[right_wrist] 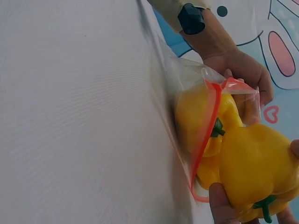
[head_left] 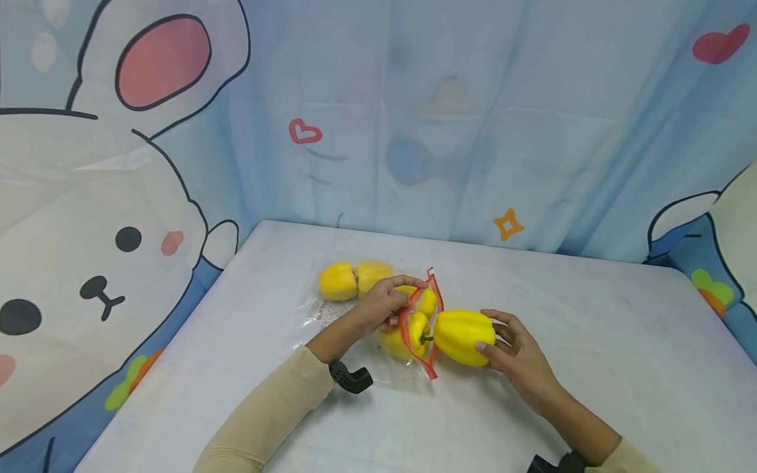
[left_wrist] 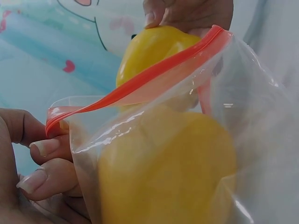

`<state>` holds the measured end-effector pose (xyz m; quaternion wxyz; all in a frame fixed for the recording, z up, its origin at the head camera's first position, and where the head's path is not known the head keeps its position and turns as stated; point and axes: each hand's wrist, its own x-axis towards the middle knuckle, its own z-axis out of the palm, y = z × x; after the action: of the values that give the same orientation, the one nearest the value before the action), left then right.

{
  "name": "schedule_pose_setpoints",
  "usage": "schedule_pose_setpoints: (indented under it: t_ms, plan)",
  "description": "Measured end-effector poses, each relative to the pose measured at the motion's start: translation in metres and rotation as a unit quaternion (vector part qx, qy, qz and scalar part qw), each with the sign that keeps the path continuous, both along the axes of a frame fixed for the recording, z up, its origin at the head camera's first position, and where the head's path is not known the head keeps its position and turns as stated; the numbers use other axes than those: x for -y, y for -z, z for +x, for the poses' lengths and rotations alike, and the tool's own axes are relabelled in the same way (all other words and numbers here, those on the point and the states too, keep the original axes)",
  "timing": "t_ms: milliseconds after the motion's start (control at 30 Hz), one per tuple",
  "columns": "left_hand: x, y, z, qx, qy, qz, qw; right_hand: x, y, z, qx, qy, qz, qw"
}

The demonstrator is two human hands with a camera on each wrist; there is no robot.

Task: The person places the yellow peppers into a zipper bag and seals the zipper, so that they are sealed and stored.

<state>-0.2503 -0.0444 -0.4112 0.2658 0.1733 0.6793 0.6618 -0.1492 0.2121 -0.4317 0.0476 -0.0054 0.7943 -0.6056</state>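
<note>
My right hand (head_left: 520, 351) grips a yellow bell pepper (head_left: 463, 337) at the open mouth of a clear zip bag (left_wrist: 261, 140). The pepper's green stem (right_wrist: 265, 207) points back toward the right hand in the right wrist view. My left hand (head_left: 387, 302) pinches the bag near one end of its red zip rim (left_wrist: 154, 79) and spreads the mouth. Several more yellow peppers lie inside the bag; one of them (right_wrist: 189, 114) sits just behind the opening, with its green stem (right_wrist: 217, 127) showing. The left fingers partly cover the peppers in the head view.
The bag rests on a table with a white cover (head_left: 562, 295). A blue printed curtain (head_left: 355, 177) hangs behind the table's far edge, with a cartoon bear on the left. A black wrist device (head_left: 351, 377) sits on the left wrist.
</note>
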Motion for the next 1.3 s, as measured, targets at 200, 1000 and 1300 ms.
schedule_pose_setpoints:
  t_ms: [200, 1000, 1300]
  plan:
    - [0.001, -0.002, 0.001, -0.007, 0.005, 0.001, 1.0, 0.003, -0.001, -0.001, -0.006, -0.001, 0.008, 1.0]
    - [0.002, -0.005, 0.0, -0.02, 0.004, -0.018, 0.9996, 0.018, -0.004, -0.005, -0.053, -0.034, 0.039, 0.9973]
    - [0.002, -0.006, 0.001, -0.03, 0.01, -0.017, 0.9994, 0.021, -0.002, -0.005, -0.079, -0.042, 0.062, 0.9941]
